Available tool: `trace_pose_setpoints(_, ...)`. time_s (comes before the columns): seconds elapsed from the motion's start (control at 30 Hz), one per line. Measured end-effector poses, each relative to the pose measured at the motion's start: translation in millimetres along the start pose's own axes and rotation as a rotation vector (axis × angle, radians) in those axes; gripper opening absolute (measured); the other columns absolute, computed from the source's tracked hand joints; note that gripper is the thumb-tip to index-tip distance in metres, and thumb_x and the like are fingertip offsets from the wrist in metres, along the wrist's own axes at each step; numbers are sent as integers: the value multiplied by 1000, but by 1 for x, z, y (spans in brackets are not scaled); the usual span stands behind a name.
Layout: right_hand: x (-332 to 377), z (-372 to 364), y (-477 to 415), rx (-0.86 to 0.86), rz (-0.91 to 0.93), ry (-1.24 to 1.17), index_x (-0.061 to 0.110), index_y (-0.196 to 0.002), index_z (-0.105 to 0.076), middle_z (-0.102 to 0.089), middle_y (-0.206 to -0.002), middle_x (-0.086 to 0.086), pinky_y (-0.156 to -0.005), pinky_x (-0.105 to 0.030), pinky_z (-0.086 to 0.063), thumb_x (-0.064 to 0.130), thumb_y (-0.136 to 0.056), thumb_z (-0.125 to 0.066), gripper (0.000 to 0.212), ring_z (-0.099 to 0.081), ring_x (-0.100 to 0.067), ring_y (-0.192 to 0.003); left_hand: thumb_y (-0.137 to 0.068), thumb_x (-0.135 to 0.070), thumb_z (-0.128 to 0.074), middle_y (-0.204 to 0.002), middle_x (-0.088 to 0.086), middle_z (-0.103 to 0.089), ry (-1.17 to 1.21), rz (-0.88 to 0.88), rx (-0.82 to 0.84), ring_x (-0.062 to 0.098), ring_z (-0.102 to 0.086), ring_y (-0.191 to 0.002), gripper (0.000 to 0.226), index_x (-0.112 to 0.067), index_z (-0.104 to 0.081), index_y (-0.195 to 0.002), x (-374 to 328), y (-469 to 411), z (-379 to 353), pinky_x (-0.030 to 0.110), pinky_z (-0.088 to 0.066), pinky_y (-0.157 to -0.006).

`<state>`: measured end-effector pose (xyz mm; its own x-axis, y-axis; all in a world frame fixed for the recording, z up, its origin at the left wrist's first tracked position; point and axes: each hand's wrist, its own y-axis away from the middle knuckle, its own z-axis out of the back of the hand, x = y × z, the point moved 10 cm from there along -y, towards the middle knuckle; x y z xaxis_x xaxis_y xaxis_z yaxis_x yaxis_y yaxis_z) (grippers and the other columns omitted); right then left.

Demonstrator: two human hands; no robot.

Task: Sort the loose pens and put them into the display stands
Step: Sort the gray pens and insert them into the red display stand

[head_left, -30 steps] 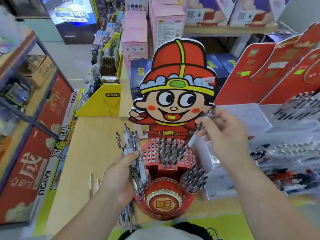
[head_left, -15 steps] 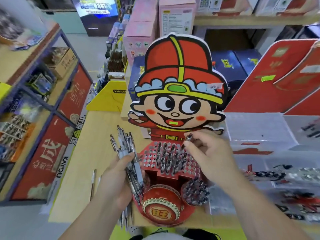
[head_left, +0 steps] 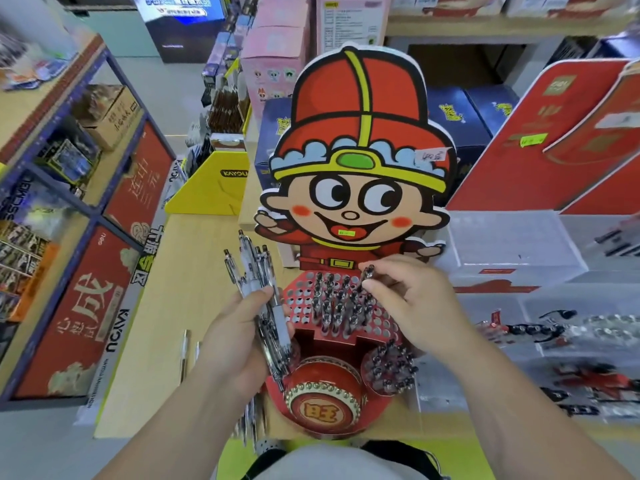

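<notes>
Shop counter [head_left: 166,306]: red stand [head_left: 304,306] part-filled with pens [head_left: 337,306].

left hand [head_left: 235,344] gripping, right hand [head_left: 415,306] pinching

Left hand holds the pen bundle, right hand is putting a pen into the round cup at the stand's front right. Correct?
Not the cup. In the head view the right hand pinches a pen at the holed red tier further back; the round cup sits nearer the camera. The left hand does hold the pen bundle.
</notes>
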<state>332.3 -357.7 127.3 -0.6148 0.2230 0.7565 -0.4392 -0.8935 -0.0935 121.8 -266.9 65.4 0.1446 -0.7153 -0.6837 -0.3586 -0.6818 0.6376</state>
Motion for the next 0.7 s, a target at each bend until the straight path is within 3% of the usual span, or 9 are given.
trace_pose_setpoints(0.13, 0, 1, -3, 27, -19, 9, 23, -111, -75, -67, -95, 18, -76, -14, -46, 31, -95, -64, 21, -60, 0, -92, -99, -14, -59, -77, 9, -64, 3, 4, 9, 19, -62, -62, 17, -6, -61, -113, 1, 1, 0, 33, -56, -57)
trace_pose_setpoints(0.33, 6, -12, -1, 119, -19, 41, 30, -105, -75, -67, -91, 20, -71, -7, -41, 31, -94, -63, 16, -60, 2, -91, -98, -14, -60, -73, 9, -66, 29, 6, -5, 19, -63, -59, 18, -7, -62, -115, 6, 6, 0, 33, -55, -54)
trace_pose_setpoints(0.43, 0, -11, -3, 107, -99, -22, 37, -103, -68, -69, -84, 21, -71, -13, -49, 29, -90, -69, 16, -64, 1, -83, -98, -13, -61, -74, 9, -65, 39, 14, 7, 19, -63, -58, 17, -7, -63, -114, 7, 8, -5, 33, -55, -53)
trace_pose_setpoints(0.53, 2, -6, -5, 70, -111, -13, 34, -91, -71, -68, -79, 21, -67, -13, -50, 23, -88, -71, 11, -64, 1, -78, -98, -13, -60, -73, 8, -66, 40, 12, 17, 18, -63, -58, 17, -8, -64, -113, 6, 8, -9, 33, -55, -55)
trace_pose_setpoints(0.7, 4, -9, -6, 82, -137, 44, 33, -90, -76, -69, -78, 20, -67, -12, -49, 24, -86, -72, 10, -63, 4, -79, -98, -10, -59, -72, 7, -68, 65, 13, 43, 17, -65, -58, 11, -11, -65, -107, 6, 11, -15, 32, -54, -56)
